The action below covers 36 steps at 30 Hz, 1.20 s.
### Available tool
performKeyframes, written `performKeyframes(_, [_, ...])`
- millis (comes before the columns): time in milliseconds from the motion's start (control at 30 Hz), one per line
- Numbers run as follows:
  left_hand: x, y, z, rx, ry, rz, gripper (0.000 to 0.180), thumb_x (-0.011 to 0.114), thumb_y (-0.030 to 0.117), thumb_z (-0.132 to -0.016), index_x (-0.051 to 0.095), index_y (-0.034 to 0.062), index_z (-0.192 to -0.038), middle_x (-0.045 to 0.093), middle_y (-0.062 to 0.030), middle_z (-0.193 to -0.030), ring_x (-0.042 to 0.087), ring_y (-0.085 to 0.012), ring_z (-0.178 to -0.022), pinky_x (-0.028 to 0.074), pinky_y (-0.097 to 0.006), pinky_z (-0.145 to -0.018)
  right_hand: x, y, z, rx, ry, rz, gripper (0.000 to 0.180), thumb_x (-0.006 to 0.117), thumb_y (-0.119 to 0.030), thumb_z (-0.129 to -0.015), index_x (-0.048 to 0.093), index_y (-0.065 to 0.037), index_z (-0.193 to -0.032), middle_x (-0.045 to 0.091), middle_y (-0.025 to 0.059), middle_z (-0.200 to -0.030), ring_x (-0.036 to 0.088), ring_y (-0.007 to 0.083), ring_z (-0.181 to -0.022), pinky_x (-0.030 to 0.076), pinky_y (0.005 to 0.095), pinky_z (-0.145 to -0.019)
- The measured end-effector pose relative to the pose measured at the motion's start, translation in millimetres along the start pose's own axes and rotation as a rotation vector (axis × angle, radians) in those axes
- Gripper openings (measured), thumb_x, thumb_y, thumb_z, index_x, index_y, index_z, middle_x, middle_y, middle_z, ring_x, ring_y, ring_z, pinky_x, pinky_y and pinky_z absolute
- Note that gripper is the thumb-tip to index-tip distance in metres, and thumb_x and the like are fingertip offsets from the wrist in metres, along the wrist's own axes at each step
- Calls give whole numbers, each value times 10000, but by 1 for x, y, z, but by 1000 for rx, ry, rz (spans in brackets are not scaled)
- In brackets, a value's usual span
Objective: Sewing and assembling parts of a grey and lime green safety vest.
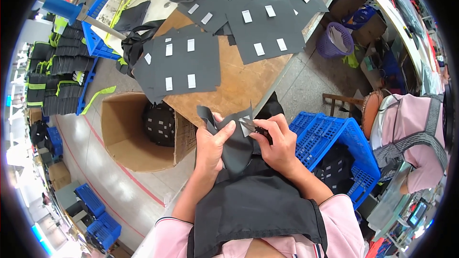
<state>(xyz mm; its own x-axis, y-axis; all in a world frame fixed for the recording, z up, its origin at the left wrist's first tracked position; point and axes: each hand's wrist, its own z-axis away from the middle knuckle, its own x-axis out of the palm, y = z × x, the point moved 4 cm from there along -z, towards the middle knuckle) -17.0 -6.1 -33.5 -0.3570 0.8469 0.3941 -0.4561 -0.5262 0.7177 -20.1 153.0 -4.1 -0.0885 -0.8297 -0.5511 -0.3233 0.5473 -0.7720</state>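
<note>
My left hand (209, 145) grips a dark grey fabric piece (235, 149) between thumb and fingers, just in front of my black apron (258, 205). The piece is folded and hangs down over the apron. In my right hand (279, 143) are small thread snips (249, 125), with their pointed blades against a white label (244, 131) on the fabric. Whether the blades touch a thread is too small to tell. Ahead on the brown tabletop (244, 83) lie several flat dark panels (267, 31) bearing white labels, with another group of panels (179, 62) nearer on the left.
An open cardboard box (138, 160) stands left of the table, with a dark labelled bundle (159, 124) inside. Close on my right is a tilted blue crate (366, 162). A purple basket (322, 48) stands beyond it. Another person's pink sleeve (425, 169) shows at the right.
</note>
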Motion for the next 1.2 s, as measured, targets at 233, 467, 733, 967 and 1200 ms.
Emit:
performKeyframes(233, [1, -1, 3, 59, 46, 32, 266, 685, 0, -789, 475, 113, -906, 530, 13, -819, 530, -68, -726, 444, -228, -668, 1, 1, 4, -16, 74, -20, 299, 749, 12, -656, 624, -42, -923, 559, 105, -784, 554, 229, -612, 469, 296, -521])
performKeyframes(467, [15, 4, 9, 124, 64, 5, 272, 690, -7, -783, 475, 103, -908, 530, 10, -831, 523, -65, -751, 427, -219, -699, -1, -4, 6, 11, 38, -41, 359, 751, 7, -668, 595, -38, -988, 531, 88, -816, 530, 152, -622, 446, 245, -504])
performKeyframes(733, [19, -2, 15, 158, 173, 113, 261, 690, 11, -795, 468, 101, -899, 513, 18, -840, 491, -57, -775, 403, -205, -736, 3, -2, 5, 151, 73, -206, 329, 741, 6, -688, 582, -14, -975, 513, 88, -833, 529, 142, -631, 450, 244, -506])
performKeyframes(967, [20, -5, 16, 174, 179, 96, 246, 687, 12, -804, 474, 106, -887, 517, 27, -837, 490, -52, -770, 407, -210, -724, -1, -3, 2, 67, 132, -107, 335, 754, -12, -674, 592, -21, -967, 529, 91, -811, 529, 154, -591, 450, 244, -492])
performKeyframes(1200, [24, -4, 15, 169, 156, 148, 227, 682, 17, -810, 484, 103, -880, 533, 23, -837, 508, -60, -755, 427, -218, -707, -3, -7, 3, 81, 114, -136, 297, 754, -66, -694, 606, -30, -949, 537, 80, -768, 549, 158, -551, 456, 258, -466])
